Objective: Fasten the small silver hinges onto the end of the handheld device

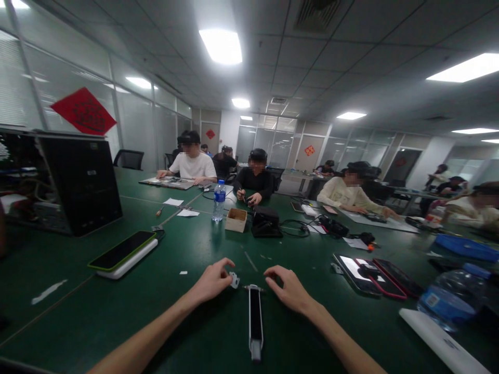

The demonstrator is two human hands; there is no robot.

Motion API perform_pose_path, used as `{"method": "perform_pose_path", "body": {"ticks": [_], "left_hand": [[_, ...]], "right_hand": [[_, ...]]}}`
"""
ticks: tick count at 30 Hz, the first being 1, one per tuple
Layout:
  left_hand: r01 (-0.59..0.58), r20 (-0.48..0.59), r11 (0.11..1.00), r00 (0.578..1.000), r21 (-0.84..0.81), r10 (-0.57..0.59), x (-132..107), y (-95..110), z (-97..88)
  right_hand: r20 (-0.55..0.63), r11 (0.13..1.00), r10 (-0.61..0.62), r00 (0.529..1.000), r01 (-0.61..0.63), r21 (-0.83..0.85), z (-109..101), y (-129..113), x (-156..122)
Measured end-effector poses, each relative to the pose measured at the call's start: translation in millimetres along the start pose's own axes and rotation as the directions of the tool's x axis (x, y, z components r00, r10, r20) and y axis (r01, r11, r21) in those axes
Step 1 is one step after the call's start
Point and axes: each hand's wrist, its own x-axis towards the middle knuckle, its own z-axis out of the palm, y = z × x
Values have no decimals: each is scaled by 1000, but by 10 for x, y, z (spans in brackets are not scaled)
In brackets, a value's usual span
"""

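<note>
A long, narrow, white-framed object (255, 317) with a dark middle lies on the green table, pointing away from me. A short metal rod crosses its far end. Left of that end is a small grey metal bracket (234, 280). My left hand (213, 280) is beside the bracket, thumb and fingers curved apart; whether the thumb tip touches it I cannot tell. Just right of the rod, my right hand (289, 288) has its thumb and fingers apart, holding nothing.
A phone (122, 250) on a white slab lies left, near a black computer case (80, 182). Ahead stand a water bottle (219, 201), a small box (236, 220) and a black case (266, 222). Phones (358, 272) and a large bottle (452, 296) are right. Several people sit beyond.
</note>
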Motion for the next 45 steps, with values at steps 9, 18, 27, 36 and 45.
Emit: {"method": "perform_pose_path", "body": {"ticks": [9, 18, 27, 36, 45], "left_hand": [[-110, 61, 896, 994, 431, 93, -47, 57, 94], [-178, 96, 833, 984, 524, 149, -111, 105, 76], [-207, 85, 909, 978, 362, 189, -32, -45, 202], [-242, 81, 914, 970, 325, 228, -59, 12, 224], [-178, -28, 933, 980, 312, 196, -25, -12, 359]], "right_hand": [[119, 1000, -13, 993, 16, -19, 24, 14, -84], [77, 998, -56, 995, 59, -38, 137, 34, -85], [76, 999, -33, 997, 36, -34, 138, 18, -92], [70, 999, -21, 997, 22, -26, 150, 24, -96], [10, 996, -88, 996, 88, -30, 245, 139, -73]]}}
